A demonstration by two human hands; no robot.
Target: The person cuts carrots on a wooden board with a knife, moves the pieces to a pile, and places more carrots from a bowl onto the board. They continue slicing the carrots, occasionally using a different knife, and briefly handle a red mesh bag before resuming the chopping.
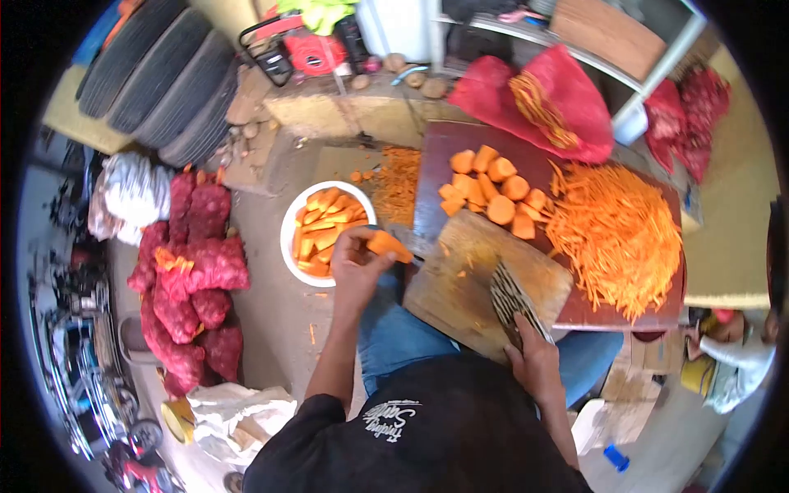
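My left grip (pixel 357 256) is pinched on a carrot piece (pixel 389 246), held in the air between the white bucket (pixel 288 248) and the cutting board (pixel 444 287). My right grip (pixel 536 355) is closed round a flat striped blade (pixel 513 294), tilted over the board. Space is tight for me: the board overlaps the near side of the maroon worktop (pixel 438 152), carrot chunks (pixel 500 209) crowd its far edge, and a heap of shreds (pixel 616 238) fills the right. A red mesh bag (pixel 579 99) is bunched along the worktop's far side. The bucket, full of cut carrot, stands on the floor (pixel 267 329) just beyond my left grip. Farther left I have red sacks (pixel 177 296) piled up, with tyres (pixel 168 82) behind them; another person (pixel 744 361) is well apart, off to the right.
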